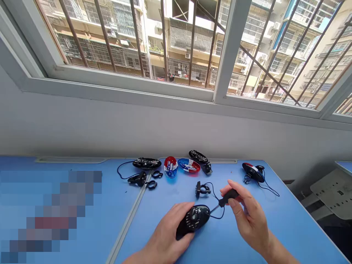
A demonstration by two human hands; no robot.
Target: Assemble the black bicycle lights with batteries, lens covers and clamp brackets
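Observation:
My left hand (pixel 167 234) is wrapped round a black oval bicycle horn (pixel 194 219) with slots in its upturned face, steadying it on the table. Between the fingers and thumb of my right hand (pixel 251 220) is a screwdriver (pixel 228 197) with a black handle. Its thin shaft slants down to the horn's right end; whether the tip sits in a screw is too small to tell. A black cable loops from the horn, past the shaft, towards a black clamp with a button (pixel 202 189) just behind.
On the blue table (pixel 233 242), along the wall, lie a black horn (pixel 147 163), two red-and-blue shells (pixel 171 167) and another black oval part (pixel 198 156). Loose ring clamps (pixel 151 184) sit at the left. A red-topped horn (pixel 253 172) with cable lies right. Windows are behind.

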